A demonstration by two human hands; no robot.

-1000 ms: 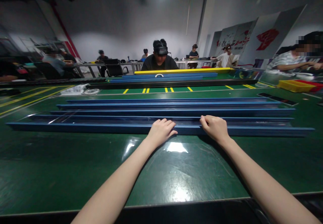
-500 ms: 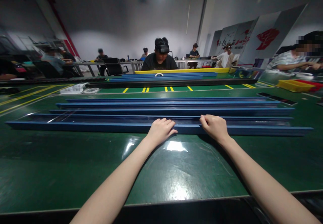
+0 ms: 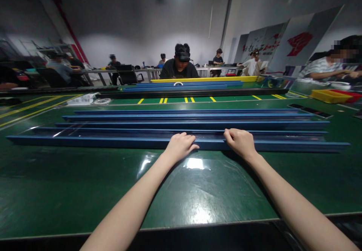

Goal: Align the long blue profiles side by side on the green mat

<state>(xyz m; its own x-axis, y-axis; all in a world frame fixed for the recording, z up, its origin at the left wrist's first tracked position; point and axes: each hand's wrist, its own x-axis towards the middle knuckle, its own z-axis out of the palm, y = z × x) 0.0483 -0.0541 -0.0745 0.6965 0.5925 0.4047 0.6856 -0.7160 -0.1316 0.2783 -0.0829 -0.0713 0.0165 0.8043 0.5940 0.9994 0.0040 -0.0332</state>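
Observation:
A long blue channel [image 3: 98, 142] lies crosswise on the green table, the nearest of several such channels. My left hand [image 3: 181, 145] rests over its near wall, fingers curled to the inside and thumb on the outer face. To the right, my right hand [image 3: 240, 140] is closed over the same wall, knuckles up; its fingertips are hidden. Clear shiny film [image 3: 68, 131] shows inside the channel toward the left. Just behind lies another blue channel [image 3: 169, 125], parallel to the first and touched by neither hand.
Farther back run a black strip [image 3: 198, 92] and a yellow strip [image 3: 209, 80], with a person [image 3: 181, 64] seated behind them. A phone-like dark slab [image 3: 311, 110] and a yellow tray [image 3: 329, 96] lie at right. White packaging [image 3: 83, 99] sits at back left.
Both hands and the blue channels stay practically where they were. The person across the table has shifted the head slightly.

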